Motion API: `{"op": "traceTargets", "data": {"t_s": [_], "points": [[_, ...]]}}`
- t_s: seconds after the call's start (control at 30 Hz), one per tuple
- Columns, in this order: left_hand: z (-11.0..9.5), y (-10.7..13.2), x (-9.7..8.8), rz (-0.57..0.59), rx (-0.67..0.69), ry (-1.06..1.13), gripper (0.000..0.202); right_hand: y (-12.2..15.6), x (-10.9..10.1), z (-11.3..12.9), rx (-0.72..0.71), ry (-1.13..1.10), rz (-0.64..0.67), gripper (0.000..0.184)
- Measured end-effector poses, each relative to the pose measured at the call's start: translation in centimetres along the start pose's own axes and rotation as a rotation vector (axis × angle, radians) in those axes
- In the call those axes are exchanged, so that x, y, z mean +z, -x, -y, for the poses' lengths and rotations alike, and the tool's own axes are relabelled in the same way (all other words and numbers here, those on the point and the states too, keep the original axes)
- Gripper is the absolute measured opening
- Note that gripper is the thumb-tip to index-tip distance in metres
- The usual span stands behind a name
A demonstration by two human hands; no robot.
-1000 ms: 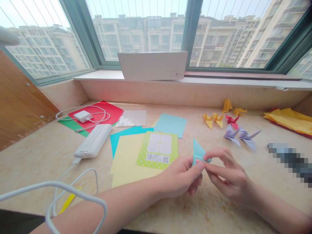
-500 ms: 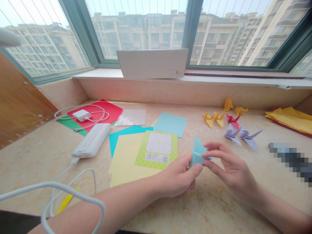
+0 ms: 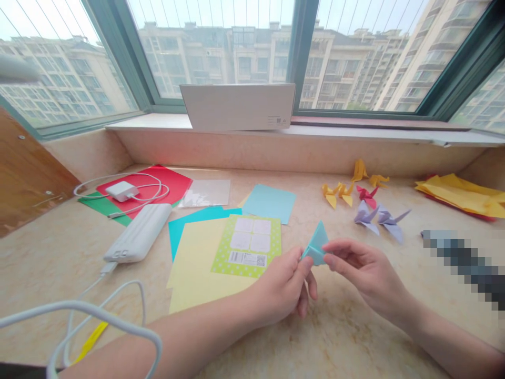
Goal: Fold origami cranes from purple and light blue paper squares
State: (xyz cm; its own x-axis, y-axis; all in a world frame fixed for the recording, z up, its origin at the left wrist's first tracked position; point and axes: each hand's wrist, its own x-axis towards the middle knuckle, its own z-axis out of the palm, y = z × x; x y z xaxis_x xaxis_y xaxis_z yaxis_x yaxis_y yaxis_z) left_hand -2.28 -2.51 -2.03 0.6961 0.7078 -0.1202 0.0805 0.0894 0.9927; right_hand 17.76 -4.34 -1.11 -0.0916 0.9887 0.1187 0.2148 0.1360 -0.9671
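One folded blue paper (image 3: 317,241), tipped rightward since earlier, two hands (image 3: 286,281) (image 3: 371,271) pinching it, seven cranes (image 3: 367,197)

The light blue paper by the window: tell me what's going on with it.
A person holds a small, folded light blue paper up in both hands. The left hand grips its lower left part; the right hand pinches its right side. Beyond the right hand sit yellow birds, a red bird and lilac birds, all folded paper.
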Motion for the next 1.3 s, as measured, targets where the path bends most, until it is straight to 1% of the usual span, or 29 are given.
{"op": "traceTargets", "data": {"t_s": [0.1,0.23,0.27,0.33,0.4,0.43,0.53,0.57,0.6,0.67,0.73,0.8,0.87,0.97,1.07,1.17,1.23,1.3], "points": [[0.6,-0.2,0.2,-0.042,0.022,-0.001,0.045,0.1,0.2,-0.2,0.02,-0.02,-0.069,0.023],[0.5,0.1,0.4,-0.011,0.055,-0.017,0.048,0.4,0.3,-0.2,0.007,-0.069,-0.106,0.027],[0.3,0.2,0.4,-0.024,0.057,-0.031,0.047,0.4,0.3,-0.2,0.001,-0.079,-0.109,0.029],[-0.2,0.4,0.4,-0.092,0.05,-0.07,0.042,0.4,0.3,-0.1,-0.006,-0.091,-0.108,0.032],[-0.7,0.6,0.4,-0.163,0.032,-0.11,0.037,0.4,0.1,0.0,0.011,-0.089,-0.087,0.036],[-0.9,0.6,0.3,-0.175,0.026,-0.122,0.037,0.3,0.0,0.1,0.029,-0.084,-0.069,0.04],[-1.1,0.7,0.2,-0.155,0.047,-0.161,0.04,0.1,-0.2,0.2,0.112,-0.079,0.028,0.058],[-1.1,0.8,0.2,-0.142,0.056,-0.187,0.04,0.1,-0.2,0.2,0.138,-0.079,0.066,0.059],[-1.1,0.8,0.2,-0.131,0.061,-0.22,0.041,0.0,-0.3,0.2,0.159,-0.075,0.11,0.056],[-1.0,1.0,0.2,-0.12,0.062,-0.291,0.042,0.0,-0.3,0.2,0.187,-0.04,0.191,0.04],[-1.0,1.1,0.2,-0.116,0.063,-0.348,0.043,0.1,-0.2,0.3,0.197,0.013,0.23,0.032],[-1.1,1.1,0.2,-0.112,0.07,-0.387,0.043,0.2,-0.1,0.4,0.201,0.037,0.227,0.032],[-1.3,1.1,0.3,-0.109,0.076,-0.411,0.044,0.3,0.1,0.5,0.193,0.034,0.198,0.032],[-1.5,0.9,0.4,-0.161,0.077,-0.417,0.042,0.4,0.3,0.4,0.159,0.044,0.14,0.032],[-1.5,0.9,0.5,-0.2,0.04,-0.384,0.038,0.3,0.5,0.2,0.124,0.048,0.093,0.031],[-1.3,1.0,0.4,-0.14,0.021,-0.358,0.04,0.3,0.5,0.3,0.115,0.016,0.136,0.03],[-1.2,1.0,0.4,-0.097,0.041,-0.363,0.042,0.4,0.6,0.5,0.115,-0.004,0.167,0.03],[-1.1,1.0,0.4,-0.078,0.063,-0.368,0.043,0.6,0.7,0.7,0.102,-0.009,0.165,0.031]]}}
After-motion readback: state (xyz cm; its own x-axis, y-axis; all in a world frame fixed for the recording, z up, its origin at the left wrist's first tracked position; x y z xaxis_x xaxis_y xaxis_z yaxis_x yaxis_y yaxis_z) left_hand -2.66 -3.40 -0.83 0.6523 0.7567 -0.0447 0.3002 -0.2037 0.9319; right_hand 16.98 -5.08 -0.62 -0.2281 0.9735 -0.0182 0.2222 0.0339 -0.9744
